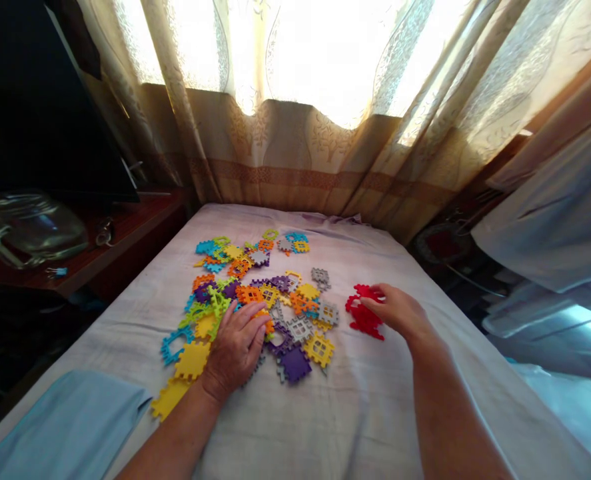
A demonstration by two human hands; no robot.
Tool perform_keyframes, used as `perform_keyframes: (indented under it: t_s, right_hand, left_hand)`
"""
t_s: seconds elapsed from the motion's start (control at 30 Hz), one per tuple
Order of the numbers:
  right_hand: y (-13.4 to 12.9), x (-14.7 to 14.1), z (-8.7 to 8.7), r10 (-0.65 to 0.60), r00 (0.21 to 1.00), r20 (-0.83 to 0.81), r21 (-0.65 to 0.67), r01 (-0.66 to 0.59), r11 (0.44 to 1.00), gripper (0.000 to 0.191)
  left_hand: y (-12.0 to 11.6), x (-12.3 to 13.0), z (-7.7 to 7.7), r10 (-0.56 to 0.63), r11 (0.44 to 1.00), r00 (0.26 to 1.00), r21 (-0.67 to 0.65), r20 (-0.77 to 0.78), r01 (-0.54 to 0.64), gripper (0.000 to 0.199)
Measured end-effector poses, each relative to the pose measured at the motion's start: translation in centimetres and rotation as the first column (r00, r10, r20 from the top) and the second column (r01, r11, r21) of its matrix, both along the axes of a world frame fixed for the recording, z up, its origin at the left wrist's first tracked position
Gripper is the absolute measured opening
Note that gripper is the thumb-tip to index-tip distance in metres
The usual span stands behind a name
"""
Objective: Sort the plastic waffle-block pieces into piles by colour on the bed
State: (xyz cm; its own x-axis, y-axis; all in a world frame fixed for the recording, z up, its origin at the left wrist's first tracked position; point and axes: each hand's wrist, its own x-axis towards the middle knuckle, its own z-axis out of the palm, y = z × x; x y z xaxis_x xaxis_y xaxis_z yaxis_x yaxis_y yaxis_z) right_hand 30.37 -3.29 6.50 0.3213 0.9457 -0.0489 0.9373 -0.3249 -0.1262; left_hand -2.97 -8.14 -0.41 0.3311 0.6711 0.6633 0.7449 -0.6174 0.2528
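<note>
The right hand (398, 310) has its thumb and fingers at the red pieces (366, 319), though whether they pinch one or merely touch is unclear. The left hand (235, 347) lies palm down on the mixed pieces (295, 363), fingers loosely extended; whether it grips anything beneath is hidden.

The red group sits apart, toward the right edge of the sheet (335, 433); the mixed spread lies left of centre, reaching toward the near left, beside a folded blue cloth (65, 427). Notched rims could snag — lifting one red piece might drag its neighbours — and a sideways sweep of the left hand could scatter loose pieces or bunch the sheet. Thin, overlapping pieces may also slip from the fingertips.

The pieces look like moulded plastic, flat and toothed: solid squares, window-like lattices and open rings. The sheet is soft, pale and lightly creased.
</note>
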Motion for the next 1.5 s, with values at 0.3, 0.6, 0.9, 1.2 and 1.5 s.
perform_keyframes:
  t_s: [0.3,0.6,0.9,1.2,1.5]
  right_hand:
    - [-3.6,-0.3,-0.7,0.132,0.991,0.038,0.133,-0.136,0.982,0.035]
    - [-4.3,-8.9,-3.3,0.435,0.897,-0.074,0.223,-0.411,0.884,0.034]
    - [-3.8,-9.6,-9.9,0.48,0.85,-0.22,0.578,-0.283,0.765,0.038]
    - [-3.8,-10.8,-12.0,0.463,0.847,-0.261,0.658,-0.195,0.727,0.047]
    - [-3.1,-9.5,-8.7,0.449,0.893,-0.038,0.581,-0.346,0.737,0.039]
  left_hand:
    - [-0.9,-4.1,0.7,0.293,0.953,0.956,0.077,0.015,-0.293,0.029]
    - [-3.6,-3.8,-0.5,0.453,0.739,0.817,-0.361,-0.357,-0.569,0.056]
    - [-2.3,1.8,0.7,0.216,0.833,0.916,-0.425,-0.339,-0.354,0.056]
    - [-5.2,-2.8,-1.9,0.211,0.942,0.926,-0.189,-0.311,-0.279,0.053]
    - [-5.8,-3.5,-1.7,0.256,0.967,0.942,0.046,-0.218,-0.252,0.042]
